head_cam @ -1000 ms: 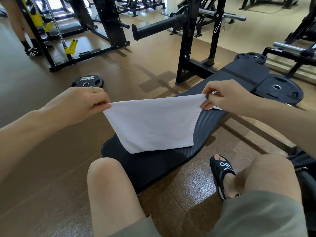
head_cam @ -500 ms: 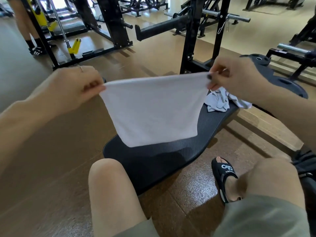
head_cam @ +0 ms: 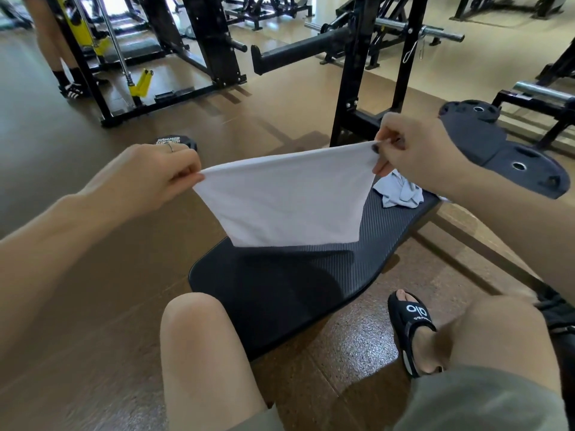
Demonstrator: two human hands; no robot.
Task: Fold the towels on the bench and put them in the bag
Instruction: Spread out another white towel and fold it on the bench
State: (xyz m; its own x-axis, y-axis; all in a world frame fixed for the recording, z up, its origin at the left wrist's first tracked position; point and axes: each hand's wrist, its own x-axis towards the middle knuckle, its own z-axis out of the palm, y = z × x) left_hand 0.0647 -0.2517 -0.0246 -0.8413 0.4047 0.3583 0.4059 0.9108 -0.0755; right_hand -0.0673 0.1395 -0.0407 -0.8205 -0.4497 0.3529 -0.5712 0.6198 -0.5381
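A white towel [head_cam: 289,197] hangs stretched in the air above the black bench pad [head_cam: 280,287]. My left hand [head_cam: 146,178] pinches its left top corner and my right hand [head_cam: 417,150] pinches its right top corner. The towel's lower edge hovers just over the pad. A crumpled pale grey towel [head_cam: 399,191] lies on the bench behind my right hand. At the far right edge a dark object [head_cam: 557,315] shows partly; I cannot tell if it is the bag.
My knees and a foot in a black sandal [head_cam: 413,325] flank the bench's near end. Black weight plates [head_cam: 510,157] lie to the right, a small plate [head_cam: 175,141] on the floor to the left. A rack upright [head_cam: 351,98] stands behind. Another person's legs [head_cam: 67,79] stand at the far left.
Both hands lifted the towel off the bench a second ago, uncovering the crumpled grey towel. Since half a second ago they have lowered slightly, with the towel still stretched between them.
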